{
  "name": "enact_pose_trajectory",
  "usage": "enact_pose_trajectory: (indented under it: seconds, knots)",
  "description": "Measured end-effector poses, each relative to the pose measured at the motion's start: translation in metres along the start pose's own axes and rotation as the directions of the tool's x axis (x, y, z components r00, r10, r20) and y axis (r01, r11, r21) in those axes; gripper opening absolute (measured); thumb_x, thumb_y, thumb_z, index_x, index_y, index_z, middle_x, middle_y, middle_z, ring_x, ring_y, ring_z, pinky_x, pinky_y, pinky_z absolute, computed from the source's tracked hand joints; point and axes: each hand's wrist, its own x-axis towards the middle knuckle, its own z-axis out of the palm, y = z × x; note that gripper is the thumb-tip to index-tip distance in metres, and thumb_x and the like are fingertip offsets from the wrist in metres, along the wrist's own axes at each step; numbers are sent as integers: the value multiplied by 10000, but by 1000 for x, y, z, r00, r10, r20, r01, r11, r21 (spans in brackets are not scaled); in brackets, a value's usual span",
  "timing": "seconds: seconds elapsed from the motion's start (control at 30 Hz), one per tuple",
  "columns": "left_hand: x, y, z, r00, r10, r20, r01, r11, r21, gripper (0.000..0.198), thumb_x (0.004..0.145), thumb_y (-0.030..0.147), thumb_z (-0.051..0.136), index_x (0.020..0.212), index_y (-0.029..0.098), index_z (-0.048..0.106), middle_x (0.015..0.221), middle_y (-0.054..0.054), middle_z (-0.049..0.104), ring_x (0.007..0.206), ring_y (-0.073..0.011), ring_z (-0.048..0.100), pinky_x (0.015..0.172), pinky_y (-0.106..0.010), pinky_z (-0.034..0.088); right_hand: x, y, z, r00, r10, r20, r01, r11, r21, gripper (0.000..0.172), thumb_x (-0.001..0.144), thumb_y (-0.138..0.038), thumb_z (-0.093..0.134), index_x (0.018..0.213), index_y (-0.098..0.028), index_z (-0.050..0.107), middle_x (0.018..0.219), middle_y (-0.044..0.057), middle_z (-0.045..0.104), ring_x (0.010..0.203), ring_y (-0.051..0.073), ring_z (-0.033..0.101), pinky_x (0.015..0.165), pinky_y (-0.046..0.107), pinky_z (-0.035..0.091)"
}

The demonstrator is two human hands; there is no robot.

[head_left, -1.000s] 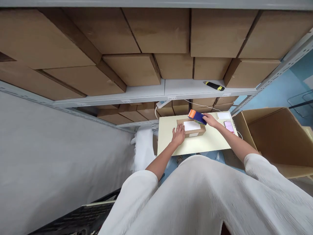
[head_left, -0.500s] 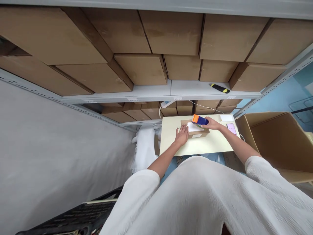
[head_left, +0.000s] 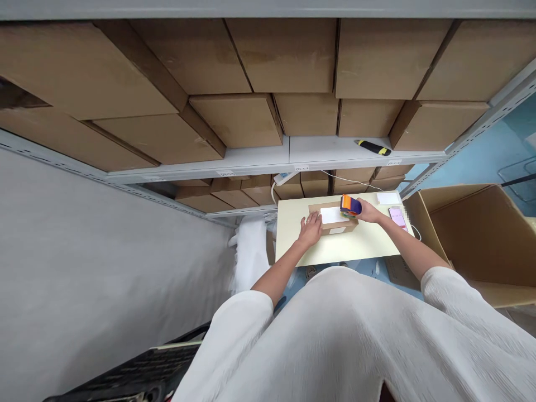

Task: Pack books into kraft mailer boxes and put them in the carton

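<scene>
Currently a tape dispenser is clasped in the closed right hand and set on the small cardboard box just beneath that grip. The box, seemingly light and stiff, is best steadied at its end, where the flat, open left hand is pressed.

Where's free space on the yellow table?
Bare: the table near strip in front of the box, and the left strip beside the left hand. Crowded: right side, with right hand gripping the tape gun, phone, white pad.
</scene>
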Motion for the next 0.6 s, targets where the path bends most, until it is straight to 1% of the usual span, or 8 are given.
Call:
enact_pose_trajectory:
  seconds: [0.07, 0.13, 0.23, 0.3, 0.37, 0.43, 0.5, 0.6]
  knots:
    - [3, 0, -6, 1000, -19, -3, 18, 999, -31, 572, 1051, 204, 498, 1610, 234, 613, 1772, -171, 494, 1668, -361, 410, 1356, -625, 301, -2, 6, 2, 1000, -4, -19, 5, 999, 44, 513, 667, -338, 910, 1029, -257, 555, 1012, 38, 729, 916, 248, 664, 800, 358, 549]
    - [9, 2, -15, 998, -53, -25, 51, 993, -107, 508, 1038, 191, 529, 1520, 241, 682, 1703, -159, 577, 1609, -359, 488, 1344, -613, 323, -2, 11, 4, 999, -2, -36, 5, 997, 82, 541, 658, -360, 925, 1039, -256, 555, 1014, 31, 732, 927, 249, 666, 815, 360, 556]
    - [21, 14, -30, 987, -131, -89, 95, 939, -332, 338, 1049, 219, 563, 1312, 242, 774, 1475, -129, 749, 1405, -333, 661, 1270, -545, 433, -1, 15, 8, 999, 5, -37, 0, 993, 120, 593, 645, -430, 945, 1064, -257, 563, 1021, 19, 738, 946, 246, 675, 828, 356, 567]
    - [31, 26, -41, 975, -195, -105, 112, 843, -527, 217, 1070, 279, 583, 1118, 244, 792, 1252, -101, 824, 1197, -293, 747, 1134, -452, 538, 0, 15, 9, 1000, 12, -26, -9, 992, 123, 600, 634, -450, 944, 1057, -260, 563, 1003, 11, 736, 943, 244, 680, 821, 350, 566]
    - [41, 41, -49, 972, -223, -78, 109, 716, -690, 195, 1074, 326, 609, 995, 240, 765, 1060, -75, 833, 1059, -262, 771, 992, -377, 583, 1, 14, 9, 1000, 15, -23, -12, 993, 115, 586, 628, -445, 935, 1037, -265, 556, 973, 2, 729, 925, 240, 679, 808, 344, 559]
    - [51, 55, -54, 964, -258, -68, 107, 605, -789, 148, 1056, 342, 661, 988, 237, 742, 978, -55, 820, 987, -235, 772, 937, -342, 581, 0, 12, 9, 1000, 6, -29, -2, 994, 108, 571, 631, -444, 923, 1024, -269, 547, 957, -7, 722, 909, 235, 675, 801, 340, 549]
    - [59, 67, -56, 950, -307, -62, 109, 510, -853, 76, 1020, 307, 712, 1028, 232, 715, 1002, -53, 819, 940, -209, 774, 912, -333, 579, -1, 9, 8, 1000, -9, -28, 12, 995, 103, 561, 643, -459, 914, 1018, -271, 541, 957, -8, 721, 890, 229, 673, 789, 337, 540]
    - [69, 80, -55, 931, -364, 14, 166, 390, -906, 172, 961, 256, 781, 1081, 229, 660, 960, -47, 813, 889, -198, 785, 870, -334, 580, -4, 4, 6, 1000, -14, -18, 15, 996, 91, 553, 653, -466, 914, 1004, -270, 535, 952, -2, 725, 869, 228, 672, 759, 333, 529]
